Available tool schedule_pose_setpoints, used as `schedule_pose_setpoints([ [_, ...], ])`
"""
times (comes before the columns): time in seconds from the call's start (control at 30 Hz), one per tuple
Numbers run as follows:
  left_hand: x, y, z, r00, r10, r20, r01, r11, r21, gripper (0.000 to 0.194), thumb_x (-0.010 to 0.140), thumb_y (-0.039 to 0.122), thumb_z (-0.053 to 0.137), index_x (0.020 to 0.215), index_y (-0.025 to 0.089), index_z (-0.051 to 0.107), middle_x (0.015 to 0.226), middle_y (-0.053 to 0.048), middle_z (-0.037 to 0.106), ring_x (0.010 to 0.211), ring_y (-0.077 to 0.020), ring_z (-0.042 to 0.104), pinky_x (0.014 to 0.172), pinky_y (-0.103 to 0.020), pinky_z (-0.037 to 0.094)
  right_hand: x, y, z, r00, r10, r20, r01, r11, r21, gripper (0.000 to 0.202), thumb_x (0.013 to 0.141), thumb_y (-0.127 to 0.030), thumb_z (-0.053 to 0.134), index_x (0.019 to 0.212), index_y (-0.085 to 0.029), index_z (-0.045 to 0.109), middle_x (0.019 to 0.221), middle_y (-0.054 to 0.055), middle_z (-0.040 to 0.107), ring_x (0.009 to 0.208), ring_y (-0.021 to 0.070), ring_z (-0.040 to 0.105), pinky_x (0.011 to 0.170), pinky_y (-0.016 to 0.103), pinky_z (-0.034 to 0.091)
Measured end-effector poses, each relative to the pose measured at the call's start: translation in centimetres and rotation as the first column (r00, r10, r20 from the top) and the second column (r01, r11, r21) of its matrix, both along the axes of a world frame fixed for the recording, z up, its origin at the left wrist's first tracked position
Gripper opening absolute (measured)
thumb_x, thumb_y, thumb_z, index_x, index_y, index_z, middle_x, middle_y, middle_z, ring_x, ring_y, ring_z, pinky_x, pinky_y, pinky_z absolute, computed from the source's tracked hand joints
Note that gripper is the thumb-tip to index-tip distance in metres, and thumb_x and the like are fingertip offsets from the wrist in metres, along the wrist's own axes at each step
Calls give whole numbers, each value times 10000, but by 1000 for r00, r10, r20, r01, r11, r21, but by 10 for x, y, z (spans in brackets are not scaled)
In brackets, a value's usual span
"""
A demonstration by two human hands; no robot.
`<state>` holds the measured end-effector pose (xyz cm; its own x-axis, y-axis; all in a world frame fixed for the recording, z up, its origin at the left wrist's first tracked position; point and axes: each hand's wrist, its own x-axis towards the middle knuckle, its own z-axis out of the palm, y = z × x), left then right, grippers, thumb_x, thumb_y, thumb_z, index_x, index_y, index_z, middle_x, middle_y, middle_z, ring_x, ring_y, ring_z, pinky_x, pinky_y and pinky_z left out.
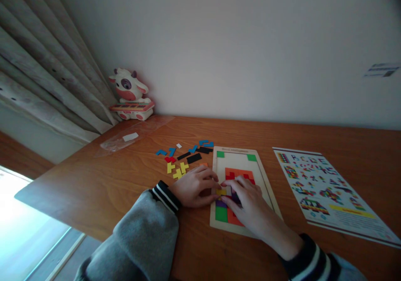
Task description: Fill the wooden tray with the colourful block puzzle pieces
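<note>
A light wooden puzzle board [266, 180] lies on the table, holding red, orange, green, purple and yellow pieces. A yellow piece [221, 192] sits at the board's left side, between the fingertips of both hands. My left hand [197, 185] reaches over the left edge, its fingers bent and its fingertips at that piece. My right hand [246, 201] is over the middle of the board, thumb and fingers bent toward the same spot. It covers part of the pieces. Whether either hand grips a piece is too small to make out.
Loose yellow [177, 174], black [194, 158], blue [161, 152] and red pieces [170, 159] lie left of the board. A printed pattern sheet [328, 189] is on the right. A toy cow [131, 95] and a plastic bag [119, 141] are at the back left.
</note>
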<state>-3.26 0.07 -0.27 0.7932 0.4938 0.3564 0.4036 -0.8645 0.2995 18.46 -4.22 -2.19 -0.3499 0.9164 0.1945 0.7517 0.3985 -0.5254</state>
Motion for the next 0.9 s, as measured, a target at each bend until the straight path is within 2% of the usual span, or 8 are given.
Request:
schedule_pose_setpoints([
  [0.17, -1, -1, 1, 1000, -5, 10, 5, 999, -44, 287, 894, 394, 637, 1103, 204, 689, 1107, -100, 651, 1008, -222, 599, 934, -359, 484, 0, 1, 2, 1000, -8, -16, 8, 1000, 9, 157, 895, -241, 618, 1046, -242, 660, 1017, 77, 644, 981, 282, 621, 864, 482, 459],
  [0.33, -1, 0, 0, 1000, -15, 2, 15, 998, -65, 364, 864, 454, 668, 1124, 200, 681, 1135, -110, 645, 1035, -243, 586, 948, -384, 479, 5, 6, 6, 998, -32, -60, 37, 995, 92, 165, 949, -235, 522, 1059, -238, 645, 1003, 73, 644, 936, 250, 623, 838, 444, 452],
  [0.67, 0, -1, 2, 1000, -13, 2, 13, 999, -39, 289, 880, 392, 648, 1083, 194, 701, 1111, -110, 663, 1007, -235, 600, 918, -377, 493, 10, 9, 8, 992, -35, -122, 52, 989, 141, 154, 942, -241, 514, 1010, -247, 652, 956, 66, 644, 894, 241, 626, 814, 410, 479],
  [0.9, 1, -1, 2, 991, -119, 62, 121, 992, -25, 275, 899, 295, 620, 1144, 197, 699, 1114, -80, 735, 1071, -235, 606, 972, -389, 480, 22, 19, 17, 961, -72, -268, 118, 981, 157, 207, 968, -294, 465, 1070, -223, 631, 1030, 95, 653, 928, 238, 625, 860, 422, 484],
])
